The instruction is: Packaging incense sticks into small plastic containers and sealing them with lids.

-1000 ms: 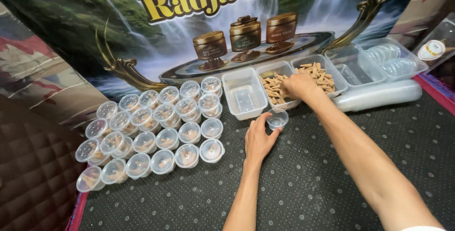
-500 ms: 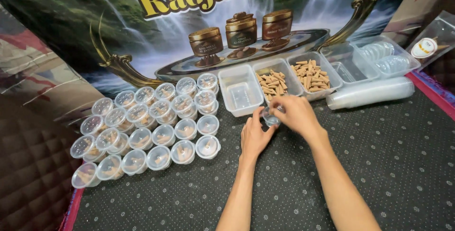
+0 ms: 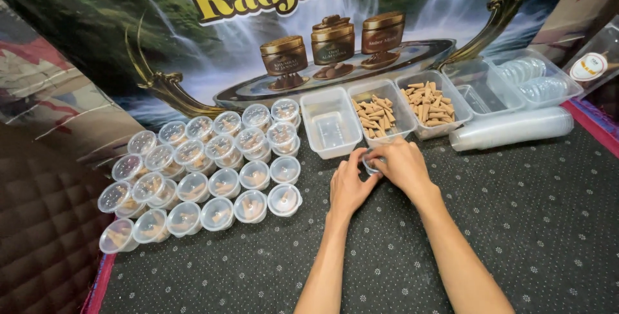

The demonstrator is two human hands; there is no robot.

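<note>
A small clear plastic cup (image 3: 371, 161) stands on the dark dotted mat, mostly hidden by my fingers. My left hand (image 3: 348, 188) grips it from the left side. My right hand (image 3: 401, 166) covers it from above and the right. Just beyond the hands stand three clear rectangular tubs: an empty one (image 3: 331, 124), and two holding tan cone-shaped pieces (image 3: 377, 115) (image 3: 431, 103). To the left lie several rows of small lidded clear cups (image 3: 213, 172), each with tan pieces inside.
A horizontal stack of clear cups (image 3: 512, 129) lies at the right, behind it a tray with round clear lids (image 3: 535, 82). A printed banner with a waterfall and brown jars (image 3: 332, 43) stands upright at the back. A quilted dark cushion (image 3: 39, 224) borders the mat's left.
My right hand has come back from the tub of tan pieces down to the small cup. Both hands have closed around the cup.
</note>
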